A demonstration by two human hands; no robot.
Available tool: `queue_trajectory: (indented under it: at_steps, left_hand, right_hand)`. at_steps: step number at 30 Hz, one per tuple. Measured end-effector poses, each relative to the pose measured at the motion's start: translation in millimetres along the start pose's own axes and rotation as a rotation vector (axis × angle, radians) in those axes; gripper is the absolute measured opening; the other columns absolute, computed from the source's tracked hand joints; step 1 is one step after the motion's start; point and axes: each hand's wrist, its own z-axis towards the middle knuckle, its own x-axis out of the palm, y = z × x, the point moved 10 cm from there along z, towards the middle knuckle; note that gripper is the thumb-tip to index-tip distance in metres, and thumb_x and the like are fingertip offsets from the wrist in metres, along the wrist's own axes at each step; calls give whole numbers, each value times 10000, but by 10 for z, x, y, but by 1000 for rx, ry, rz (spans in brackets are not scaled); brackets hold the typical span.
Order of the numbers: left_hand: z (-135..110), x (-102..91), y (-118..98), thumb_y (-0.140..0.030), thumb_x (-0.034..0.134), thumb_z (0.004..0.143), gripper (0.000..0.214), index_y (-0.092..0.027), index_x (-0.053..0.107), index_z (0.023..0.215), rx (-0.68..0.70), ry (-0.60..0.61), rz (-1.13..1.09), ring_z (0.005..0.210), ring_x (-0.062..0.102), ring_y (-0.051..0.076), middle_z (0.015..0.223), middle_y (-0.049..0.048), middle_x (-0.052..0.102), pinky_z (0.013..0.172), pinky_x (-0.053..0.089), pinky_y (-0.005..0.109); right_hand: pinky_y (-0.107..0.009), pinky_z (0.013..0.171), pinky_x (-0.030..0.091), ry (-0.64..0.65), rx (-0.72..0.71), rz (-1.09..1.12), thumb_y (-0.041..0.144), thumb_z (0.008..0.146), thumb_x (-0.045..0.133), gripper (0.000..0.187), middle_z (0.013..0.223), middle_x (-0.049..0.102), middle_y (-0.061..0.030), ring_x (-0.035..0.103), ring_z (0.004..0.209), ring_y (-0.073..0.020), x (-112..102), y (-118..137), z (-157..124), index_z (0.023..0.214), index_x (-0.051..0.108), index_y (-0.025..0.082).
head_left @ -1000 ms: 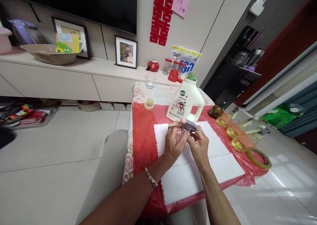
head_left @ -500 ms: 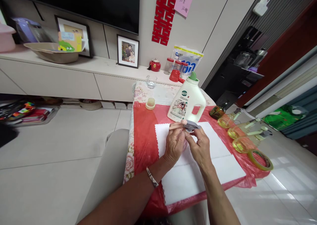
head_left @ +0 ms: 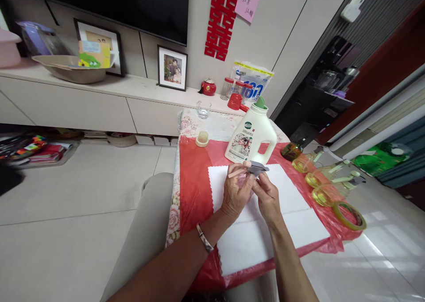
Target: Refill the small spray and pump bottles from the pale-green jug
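Observation:
Both hands meet above the white cloth, closed around a small spray bottle with a grey and peach trigger head [head_left: 257,167]. My left hand [head_left: 236,193] is wrapped round its clear pinkish body, which the fingers mostly hide. With bent fingers, my right hand [head_left: 267,198] grips just under the head, near the neck. Right behind them stands a white detergent jug [head_left: 250,133] with its green spout piece tilted in the open mouth. Its pale cap [head_left: 202,139] lies apart on the red plastic sheet to the left.
Several bottles with yellow liquid [head_left: 322,195] lie along the table's right edge, beside a brown bottle [head_left: 292,150] and a tape roll [head_left: 349,215]. A glass cup [head_left: 203,109] stands at the back. Under the hands, the white cloth [head_left: 252,244] covers part of the red sheet [head_left: 194,182].
My right fingers have shifted lower around the spray bottle's neck, and the trigger head shows more clearly. Both hands stay in nearly the same place; the other objects have not moved.

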Motion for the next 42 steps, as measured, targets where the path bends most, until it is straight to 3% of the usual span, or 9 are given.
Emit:
queue_trajectory:
  at_steps: [3,9,16,24,36,42]
  left_hand:
    - [11,-11,-52,-299,541,939,172,-209,685,914,47,10,47,1063,586,235,959,71,628,947,511,402]
    - [26,-29,4,-328,533,956,215,-204,697,890,24,5,20,1047,603,238,975,80,639,943,525,409]
    - [-24,-92,69,-335,514,971,214,-192,665,1025,42,-75,-35,1095,624,227,1096,98,634,979,524,411]
    - [-77,-59,75,-274,456,990,249,-230,654,1135,50,-19,-38,1179,601,218,1182,88,603,1019,516,391]
    - [-117,-55,-14,-112,425,908,331,-220,605,1164,121,-7,70,1160,592,213,1192,97,549,1009,518,394]
    - [-152,-9,-120,-125,540,854,384,-206,538,1229,227,-43,162,1141,585,232,1184,112,557,1006,515,418]
  right_hand:
    - [-337,824,500,-9,40,73,597,896,569,480,972,644,-63,589,929,-211,6,-114,18,1135,664,192]
    - [-343,811,516,-31,95,160,567,869,630,461,947,666,-53,610,889,-207,27,-229,40,1131,669,190]
    - [-341,875,512,-106,85,179,465,832,706,346,1074,676,-56,620,981,-195,-10,-81,14,1038,684,188]
    - [-356,862,520,-265,101,169,456,723,789,385,987,693,-67,637,916,-186,-51,-35,-19,953,672,170]
    - [-334,833,516,-320,115,217,413,667,832,399,963,686,-57,627,888,-173,-55,8,-15,924,658,163]
    - [-291,745,506,-332,153,183,422,637,846,427,903,666,-49,601,819,-157,-85,33,-19,893,641,150]
